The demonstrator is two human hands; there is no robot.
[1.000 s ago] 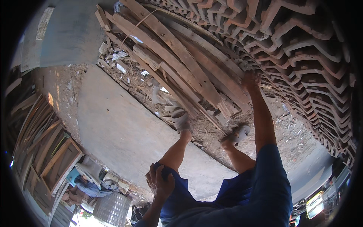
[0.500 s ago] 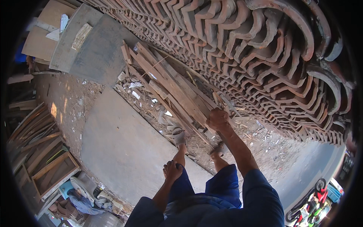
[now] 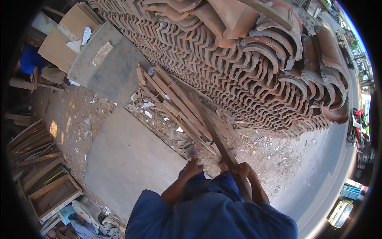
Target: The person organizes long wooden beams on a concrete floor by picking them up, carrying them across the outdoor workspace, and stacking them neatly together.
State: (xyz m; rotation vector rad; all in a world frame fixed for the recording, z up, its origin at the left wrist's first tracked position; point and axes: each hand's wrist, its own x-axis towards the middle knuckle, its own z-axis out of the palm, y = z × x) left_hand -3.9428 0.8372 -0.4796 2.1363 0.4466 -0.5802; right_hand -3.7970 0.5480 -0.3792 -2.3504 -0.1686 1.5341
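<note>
My right hand [image 3: 243,170] is closed around the near part of a long wooden plank [image 3: 221,145]. The plank slants up, its near end beside my right forearm and its far end over a wood pile. My left hand [image 3: 193,167] is by my left knee, with its fingers loosely apart and nothing visible in them. Several wooden boards [image 3: 175,93] lie in the pile ahead of my feet, among splinters and scraps. My feet are partly hidden by my legs and the plank.
Stacked clay roof tiles [image 3: 238,75] rise along the right of the pile. A flat grey sheet [image 3: 127,155] covers ground to the left. Wooden frames [image 3: 51,191] lean at the far left. Someone in blue [image 3: 32,60] is at the upper left. Beyond the tiles runs a road [image 3: 318,175].
My right hand has drawn back toward me, lifting the plank's near end off the pile. My body has straightened somewhat, and my left hand remains by the knee.
</note>
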